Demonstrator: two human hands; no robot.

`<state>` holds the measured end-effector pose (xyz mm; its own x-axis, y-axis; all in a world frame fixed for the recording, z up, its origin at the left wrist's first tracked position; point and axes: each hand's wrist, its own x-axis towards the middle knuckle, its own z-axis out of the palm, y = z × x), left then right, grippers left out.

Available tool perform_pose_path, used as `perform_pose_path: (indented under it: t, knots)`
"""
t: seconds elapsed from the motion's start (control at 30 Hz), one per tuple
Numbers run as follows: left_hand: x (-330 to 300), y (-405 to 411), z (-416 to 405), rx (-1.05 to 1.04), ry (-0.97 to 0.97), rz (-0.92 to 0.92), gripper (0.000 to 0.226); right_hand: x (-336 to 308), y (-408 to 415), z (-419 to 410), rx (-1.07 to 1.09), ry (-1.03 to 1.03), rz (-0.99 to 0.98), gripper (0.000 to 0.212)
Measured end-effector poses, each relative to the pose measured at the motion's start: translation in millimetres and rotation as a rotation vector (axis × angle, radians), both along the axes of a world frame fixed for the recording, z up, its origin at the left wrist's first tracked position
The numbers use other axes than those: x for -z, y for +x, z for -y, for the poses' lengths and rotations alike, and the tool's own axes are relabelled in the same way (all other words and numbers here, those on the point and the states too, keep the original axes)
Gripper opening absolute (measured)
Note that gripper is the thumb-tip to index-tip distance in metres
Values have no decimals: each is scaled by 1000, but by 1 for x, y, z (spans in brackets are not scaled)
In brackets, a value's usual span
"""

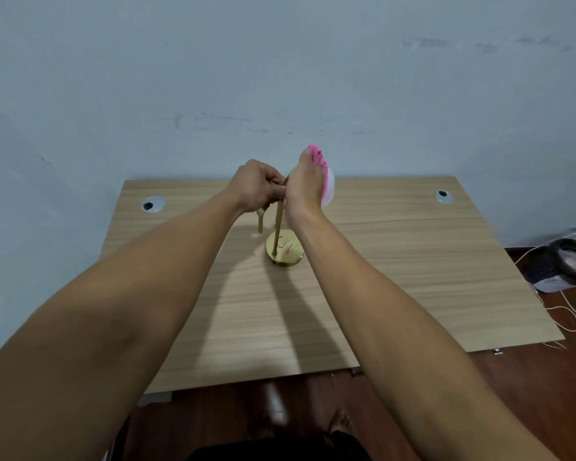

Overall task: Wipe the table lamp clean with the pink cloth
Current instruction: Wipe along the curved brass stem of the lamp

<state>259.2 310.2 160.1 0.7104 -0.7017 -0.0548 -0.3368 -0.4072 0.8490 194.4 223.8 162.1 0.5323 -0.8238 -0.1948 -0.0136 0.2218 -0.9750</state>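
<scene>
A small gold table lamp stands on the wooden table (396,261), with a round brass base (285,252), a thin upright stem and a white globe shade (329,191). My left hand (256,186) is closed around the lamp's upper arm, left of the shade. My right hand (303,188) presses the pink cloth (321,171) against the white shade, fingers wrapped over it. Most of the cloth and shade are hidden behind that hand. Pink marks show on the brass base.
Two round cable grommets (153,204) (443,196) sit near the table's back corners. A blue wall rises right behind the table. On the floor at right lie a dark bag (561,264) and loose white cables (566,314). My feet show below the front edge.
</scene>
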Motion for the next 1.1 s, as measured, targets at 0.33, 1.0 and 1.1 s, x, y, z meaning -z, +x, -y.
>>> perform_pose_path:
  t: [0.33, 1.0, 1.1]
  knots:
    - [-3, -1, 8, 33, 49, 79, 17, -43, -39, 6, 60, 289, 77, 26]
    - [1, 0, 6, 54, 55, 142, 7, -29, -67, -3, -205, -487, -187, 40]
    - [0, -1, 7, 56, 66, 159, 7, -29, -65, 2, -145, -501, -187, 45]
